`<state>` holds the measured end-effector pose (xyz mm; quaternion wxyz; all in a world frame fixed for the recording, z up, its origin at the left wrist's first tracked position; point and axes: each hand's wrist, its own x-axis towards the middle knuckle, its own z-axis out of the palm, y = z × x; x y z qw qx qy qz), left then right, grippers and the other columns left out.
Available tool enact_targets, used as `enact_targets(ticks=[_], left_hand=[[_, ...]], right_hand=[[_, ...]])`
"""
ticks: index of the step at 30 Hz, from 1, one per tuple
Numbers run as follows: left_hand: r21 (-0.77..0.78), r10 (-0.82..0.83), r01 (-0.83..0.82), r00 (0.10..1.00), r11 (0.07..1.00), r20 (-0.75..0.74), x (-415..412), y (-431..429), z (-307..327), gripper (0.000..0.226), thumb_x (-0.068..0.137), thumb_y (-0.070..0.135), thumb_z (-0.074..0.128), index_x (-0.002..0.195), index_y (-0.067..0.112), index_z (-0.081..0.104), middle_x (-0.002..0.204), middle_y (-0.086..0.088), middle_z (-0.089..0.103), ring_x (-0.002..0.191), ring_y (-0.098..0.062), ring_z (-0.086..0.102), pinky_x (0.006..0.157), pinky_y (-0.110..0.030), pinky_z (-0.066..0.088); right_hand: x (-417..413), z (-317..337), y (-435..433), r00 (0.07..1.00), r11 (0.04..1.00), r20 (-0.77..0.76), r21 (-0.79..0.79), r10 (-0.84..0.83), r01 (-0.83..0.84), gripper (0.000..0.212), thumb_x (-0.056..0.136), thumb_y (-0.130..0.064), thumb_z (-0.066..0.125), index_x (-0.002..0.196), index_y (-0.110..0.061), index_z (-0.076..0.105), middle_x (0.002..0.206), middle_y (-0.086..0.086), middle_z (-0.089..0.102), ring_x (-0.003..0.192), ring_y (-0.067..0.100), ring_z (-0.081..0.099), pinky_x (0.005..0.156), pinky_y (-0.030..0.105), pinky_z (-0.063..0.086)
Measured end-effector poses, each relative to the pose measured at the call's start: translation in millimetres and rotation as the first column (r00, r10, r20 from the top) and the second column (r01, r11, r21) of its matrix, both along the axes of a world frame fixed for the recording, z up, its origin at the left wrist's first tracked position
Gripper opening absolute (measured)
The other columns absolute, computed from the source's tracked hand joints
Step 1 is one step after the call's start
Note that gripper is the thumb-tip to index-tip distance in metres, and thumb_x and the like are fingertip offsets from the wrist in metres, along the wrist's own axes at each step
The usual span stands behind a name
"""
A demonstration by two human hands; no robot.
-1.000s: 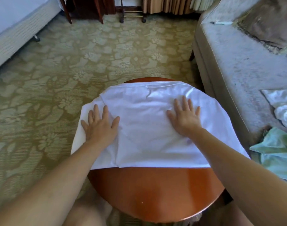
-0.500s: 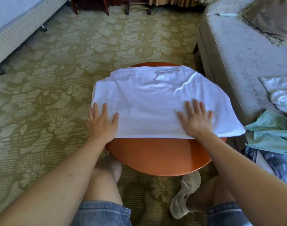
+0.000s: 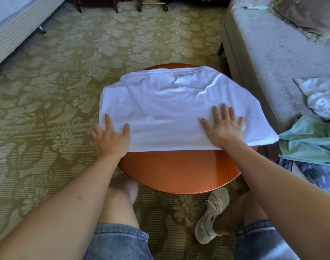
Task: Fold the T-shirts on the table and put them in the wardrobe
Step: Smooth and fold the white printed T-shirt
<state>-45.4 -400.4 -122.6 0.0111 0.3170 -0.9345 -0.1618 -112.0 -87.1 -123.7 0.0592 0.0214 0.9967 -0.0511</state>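
Note:
A white T-shirt point(image 3: 171, 109) lies spread over the far half of a round reddish-brown table point(image 3: 179, 171), its sides hanging past the rim. My left hand point(image 3: 109, 137) rests on the shirt's near left corner; thumb and forefinger lie on the cloth and the other fingers reach past its edge. My right hand point(image 3: 223, 126) presses flat on the shirt near its front right edge, fingers spread. Neither hand grips the cloth.
A grey sofa point(image 3: 272, 53) stands to the right with a crumpled white garment point(image 3: 321, 96), a mint-green garment point(image 3: 310, 141) and a cushion point(image 3: 306, 12) on it. A bed point(image 3: 14, 25) is at far left. Patterned carpet surrounds the table; my legs are beneath its near edge.
Both hands have slid toward me across the shirt, from its middle to its near edge. The left hand now sits at the corner. The camera has drawn back and risen.

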Motion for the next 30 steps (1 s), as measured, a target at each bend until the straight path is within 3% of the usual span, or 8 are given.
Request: enact_targets(ticks=[7,10,14,16,18,25,27,30], left_hand=[[-0.09,-0.008,0.009,1.0,0.996,0.007,5.8,4.9,5.9,0.083,0.088,0.072,0.033,0.155,0.029,0.011,0.148,-0.016,0.027,0.135,-0.034,0.026,0.109,-0.049,0.022],[-0.105,-0.056,0.056,0.998,0.993,0.009,1.3,-4.6,15.2,0.09,0.083,0.073,0.044,0.154,0.029,0.012,0.143,-0.016,0.033,0.133,-0.034,0.029,0.108,-0.049,0.025],[0.096,-0.047,0.051,0.998,0.994,-0.041,-15.1,-19.4,30.1,0.098,0.078,0.069,0.059,0.154,0.032,0.011,0.144,-0.012,0.044,0.134,-0.035,0.037,0.104,-0.048,0.039],[0.248,0.031,-0.004,0.994,0.969,-0.104,-22.7,-21.4,36.0,0.096,0.081,0.065,0.06,0.155,0.03,0.009,0.148,-0.007,0.044,0.135,-0.035,0.04,0.104,-0.046,0.04],[0.283,0.069,-0.035,0.991,0.958,-0.111,-28.1,-20.6,38.5,0.092,0.087,0.056,0.059,0.156,0.028,0.006,0.151,-0.007,0.04,0.135,-0.036,0.041,0.103,-0.045,0.039],[0.125,-0.033,0.047,0.993,0.991,-0.111,-32.9,-19.2,29.9,0.054,0.1,0.035,0.044,0.15,0.026,0.024,0.132,-0.019,0.054,0.118,-0.042,0.051,0.087,-0.046,0.042],[0.016,-0.11,0.112,0.991,0.994,-0.082,-27.6,-19.1,22.3,0.052,0.103,0.033,0.037,0.152,0.029,0.019,0.128,-0.02,0.054,0.113,-0.043,0.053,0.08,-0.045,0.04],[-0.029,-0.138,0.136,0.983,0.99,-0.118,-20.5,-17.6,16.0,0.053,0.105,0.028,0.031,0.155,0.032,0.012,0.138,-0.017,0.045,0.112,-0.042,0.051,0.082,-0.046,0.04]], right_hand=[[0.3,-1.8,1.6,1.0,1.0,-0.02,0.008,0.015,-0.015,0.08,0.09,-0.074,0.009,0.155,-0.027,0.01,0.164,0.001,-0.002,0.15,0.024,-0.004,0.117,0.055,0.004],[0.5,-2.7,2.0,1.0,1.0,-0.022,0.001,0.018,-0.018,0.079,0.09,-0.073,0.01,0.155,-0.027,0.01,0.164,0.001,-0.003,0.15,0.024,-0.004,0.117,0.055,0.003],[0.1,-2.8,1.9,1.0,1.0,-0.02,0.009,0.022,-0.021,0.078,0.091,-0.072,0.01,0.155,-0.028,0.008,0.164,0.001,-0.003,0.15,0.024,-0.004,0.117,0.055,0.004],[0.1,-2.7,2.2,1.0,1.0,-0.022,0.01,0.022,-0.022,0.078,0.091,-0.072,0.01,0.155,-0.028,0.008,0.164,0.002,-0.002,0.15,0.024,-0.004,0.117,0.055,0.004],[0.0,-2.9,2.3,1.0,1.0,-0.022,0.011,0.021,-0.021,0.078,0.091,-0.072,0.01,0.155,-0.028,0.008,0.164,0.002,-0.002,0.15,0.024,-0.003,0.117,0.055,0.004],[-1.1,-4.8,2.8,1.0,1.0,-0.022,0.016,0.016,-0.016,0.078,0.09,-0.072,0.01,0.155,-0.029,0.008,0.164,0.0,-0.002,0.15,0.023,-0.003,0.118,0.054,0.004],[-1.0,-4.6,2.3,1.0,1.0,-0.019,0.019,0.014,-0.014,0.078,0.09,-0.073,0.01,0.155,-0.029,0.008,0.164,0.0,-0.002,0.15,0.023,-0.004,0.118,0.054,0.004],[-1.1,-4.2,2.3,1.0,1.0,-0.013,0.027,0.012,-0.012,0.078,0.091,-0.073,0.011,0.155,-0.03,0.007,0.164,-0.001,-0.003,0.15,0.022,-0.004,0.118,0.053,0.004]])
